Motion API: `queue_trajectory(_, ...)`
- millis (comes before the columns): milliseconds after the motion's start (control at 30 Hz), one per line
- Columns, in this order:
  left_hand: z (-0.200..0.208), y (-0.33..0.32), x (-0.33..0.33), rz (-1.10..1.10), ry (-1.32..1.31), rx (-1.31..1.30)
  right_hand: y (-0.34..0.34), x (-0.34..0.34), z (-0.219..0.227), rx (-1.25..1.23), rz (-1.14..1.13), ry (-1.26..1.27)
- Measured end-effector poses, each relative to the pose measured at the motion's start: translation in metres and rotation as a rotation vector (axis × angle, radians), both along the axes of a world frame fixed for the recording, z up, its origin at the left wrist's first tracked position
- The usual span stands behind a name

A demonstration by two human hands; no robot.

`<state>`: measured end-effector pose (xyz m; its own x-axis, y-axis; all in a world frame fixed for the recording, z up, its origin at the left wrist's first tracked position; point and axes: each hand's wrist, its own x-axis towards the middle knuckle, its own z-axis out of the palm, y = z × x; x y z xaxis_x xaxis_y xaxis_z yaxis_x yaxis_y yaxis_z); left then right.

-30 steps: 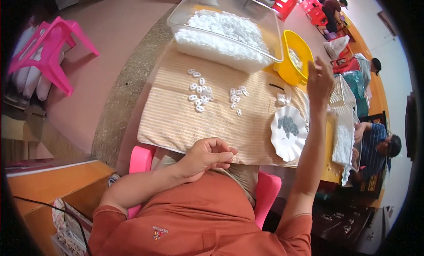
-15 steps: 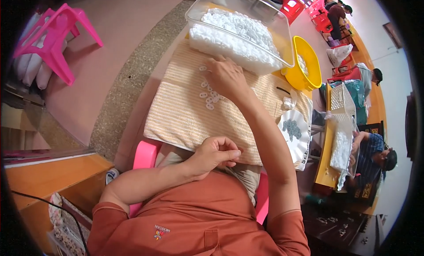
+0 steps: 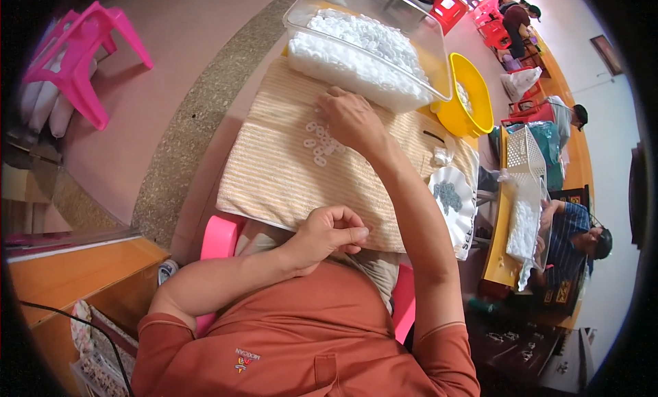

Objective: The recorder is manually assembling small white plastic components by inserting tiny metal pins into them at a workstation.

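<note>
Resting curled at the near edge of the striped beige cloth (image 3: 274, 171), the left hand (image 3: 329, 234) pinches fingertips together; whether it holds anything I cannot tell. Farther right, the right hand (image 3: 351, 117) lies palm-down, fingers loosely spread over small white rings (image 3: 319, 142), beside the clear bin (image 3: 411, 33) and yellow bowl (image 3: 480, 88).

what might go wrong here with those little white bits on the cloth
The right hand lies over the small white pieces on the striped cloth; a sweep might scatter them toward the cloth's edge. The forearm passes close to the white plate at the table's edge and may nudge it off.
</note>
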<state>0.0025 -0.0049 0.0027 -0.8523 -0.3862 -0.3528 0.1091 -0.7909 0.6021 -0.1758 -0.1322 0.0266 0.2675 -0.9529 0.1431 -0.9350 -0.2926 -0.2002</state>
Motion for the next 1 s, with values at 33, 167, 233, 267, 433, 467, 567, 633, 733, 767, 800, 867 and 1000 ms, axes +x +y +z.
queue_trajectory(33, -0.001, 0.000, 0.001, 0.000, -0.007, 0.006, 0.002, 0.000, 0.004, 0.017, 0.026, -0.036)
queue_trajectory(167, -0.003, -0.001, 0.001, 0.034, 0.015, 0.004, 0.025, 0.001, 0.023, -0.025, -0.033, -0.178)
queue_trajectory(233, -0.004, 0.000, 0.001, 0.029, 0.012, 0.002, 0.035, -0.004, 0.030, 0.068, 0.008, -0.188)
queue_trajectory(267, -0.004, 0.000, 0.001, 0.026, 0.010, 0.000, 0.040, -0.009, 0.029, 0.068, 0.004, -0.187)
queue_trajectory(433, -0.008, 0.001, -0.001, 0.022, 0.015, 0.013, 0.071, -0.033, 0.037, 0.126, -0.176, -0.179)
queue_trajectory(467, -0.009, 0.001, -0.001, 0.026, 0.018, 0.007, 0.079, -0.035, 0.038, 0.126, -0.177, -0.178)
queue_trajectory(567, -0.006, 0.000, -0.001, 0.020, 0.007, 0.027, 0.103, -0.039, 0.036, 0.178, -0.284, -0.046)
queue_trajectory(633, -0.006, 0.001, 0.000, 0.022, 0.007, 0.028, 0.116, -0.040, 0.027, 0.230, -0.359, 0.035)
queue_trajectory(733, -0.007, 0.002, -0.001, 0.021, 0.021, 0.020, 0.130, -0.032, 0.023, 0.240, -0.443, -0.013)
queue_trajectory(767, -0.007, 0.002, -0.002, 0.022, 0.034, 0.013, 0.133, -0.037, 0.017, 0.198, -0.414, -0.045)
queue_trajectory(800, -0.006, 0.002, -0.002, 0.016, 0.035, 0.010, 0.135, -0.037, 0.017, 0.194, -0.419, -0.044)
queue_trajectory(867, -0.004, 0.002, -0.002, 0.028, 0.034, 0.011, 0.138, -0.033, 0.017, 0.135, -0.404, -0.118)
queue_trajectory(1000, -0.003, 0.003, -0.001, 0.051, 0.009, 0.022, 0.156, -0.033, 0.015, 0.074, -0.311, -0.256)
